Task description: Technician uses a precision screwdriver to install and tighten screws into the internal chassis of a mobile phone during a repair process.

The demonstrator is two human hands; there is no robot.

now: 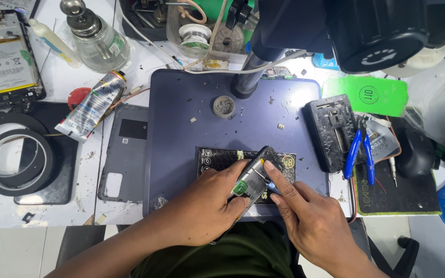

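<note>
Fingers (243,198) of the left hand (207,206) are being wrapped around an opened phone (253,175), tilted above the dark mat (181,128) on the counter (6,211), while right hand (310,221) fingertips are being pressed onto its battery, seemingly for seating, so steady pressure is being called for.

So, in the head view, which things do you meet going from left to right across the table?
Black tape rolls → glue tube → grey phone back cover → opened phone held in both hands → blue-handled pliers.
</note>
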